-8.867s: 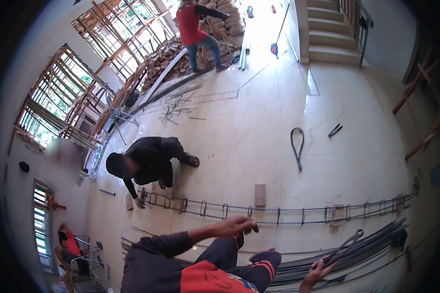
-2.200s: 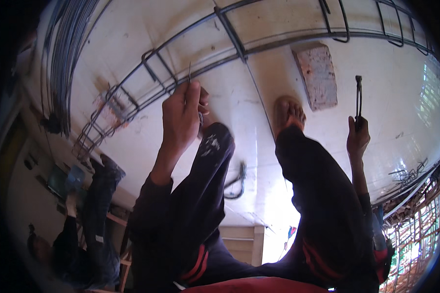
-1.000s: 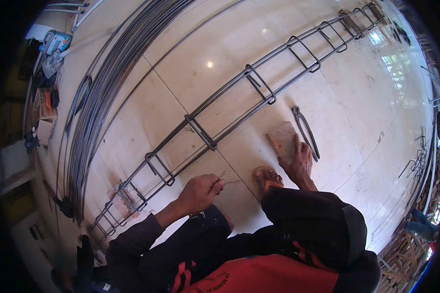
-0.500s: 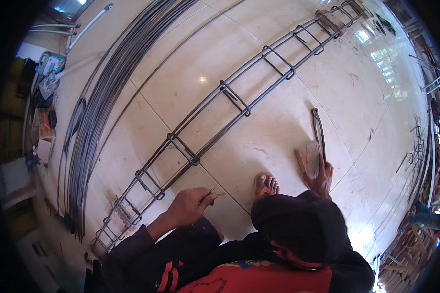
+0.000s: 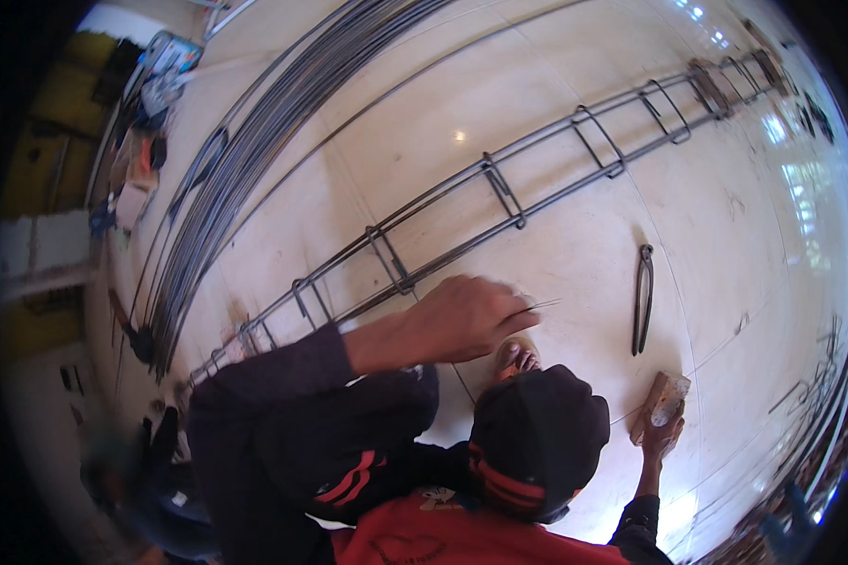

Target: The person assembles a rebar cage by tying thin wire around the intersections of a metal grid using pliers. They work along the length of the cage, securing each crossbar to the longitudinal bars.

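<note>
My left hand (image 5: pixel 466 320) is closed on a few thin strands of tie wire (image 5: pixel 535 304) whose ends point right. It hovers just below the long rebar cage (image 5: pixel 499 193), which lies diagonally across the floor. My right hand (image 5: pixel 662 441) grips the near end of a reddish brick (image 5: pixel 667 394) resting on the floor at lower right. A pair of dark pincers (image 5: pixel 643 299) lies on the tiles between the brick and the cage, touched by neither hand. My sandalled foot (image 5: pixel 516 356) sits just under the left hand.
A thick bundle of long steel bars (image 5: pixel 245 169) runs along the floor at upper left. Clutter and bags (image 5: pixel 141 169) sit by the left wall. More bars and debris (image 5: pixel 820 395) lie at the far right. My bent knees in dark trousers (image 5: pixel 537 443) fill the lower middle.
The view has swung and tilted. My right hand has dragged the brick nearer to me, away from the pincers. My left hand has lifted the wire closer to the cage.
</note>
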Action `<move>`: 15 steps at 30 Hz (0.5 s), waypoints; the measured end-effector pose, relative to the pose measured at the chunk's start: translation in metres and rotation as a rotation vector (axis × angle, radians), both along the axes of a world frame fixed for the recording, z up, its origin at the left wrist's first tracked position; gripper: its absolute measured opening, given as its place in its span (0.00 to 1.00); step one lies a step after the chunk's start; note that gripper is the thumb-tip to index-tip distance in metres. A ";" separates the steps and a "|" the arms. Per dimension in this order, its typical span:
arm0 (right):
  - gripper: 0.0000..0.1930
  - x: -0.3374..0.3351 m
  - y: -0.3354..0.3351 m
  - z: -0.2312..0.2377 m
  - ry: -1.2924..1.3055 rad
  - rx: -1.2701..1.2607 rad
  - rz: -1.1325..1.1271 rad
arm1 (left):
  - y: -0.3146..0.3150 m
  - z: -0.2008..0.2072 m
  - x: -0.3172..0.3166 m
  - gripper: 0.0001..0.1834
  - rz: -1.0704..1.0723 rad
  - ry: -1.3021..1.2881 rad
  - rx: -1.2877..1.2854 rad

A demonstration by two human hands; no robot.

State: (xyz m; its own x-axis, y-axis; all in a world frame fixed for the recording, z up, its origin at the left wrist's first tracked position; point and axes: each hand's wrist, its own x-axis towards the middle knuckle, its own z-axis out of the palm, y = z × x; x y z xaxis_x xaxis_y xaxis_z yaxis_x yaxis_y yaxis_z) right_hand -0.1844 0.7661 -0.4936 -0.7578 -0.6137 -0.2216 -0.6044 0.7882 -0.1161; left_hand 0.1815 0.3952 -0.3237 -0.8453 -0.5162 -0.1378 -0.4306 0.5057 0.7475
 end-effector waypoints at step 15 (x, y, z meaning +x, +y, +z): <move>0.24 0.117 -0.341 0.152 -0.853 -0.579 0.512 | -0.055 -0.068 -0.088 0.20 0.466 0.397 0.231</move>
State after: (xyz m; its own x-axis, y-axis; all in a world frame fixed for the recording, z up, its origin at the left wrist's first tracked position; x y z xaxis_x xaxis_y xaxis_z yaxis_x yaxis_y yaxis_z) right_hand -0.0670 0.4251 -0.3420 -0.1299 -0.9834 -0.1267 -0.3891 0.1681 -0.9057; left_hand 0.0931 0.3398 -0.3917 -0.5498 -0.8352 -0.0124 -0.2352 0.1405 0.9617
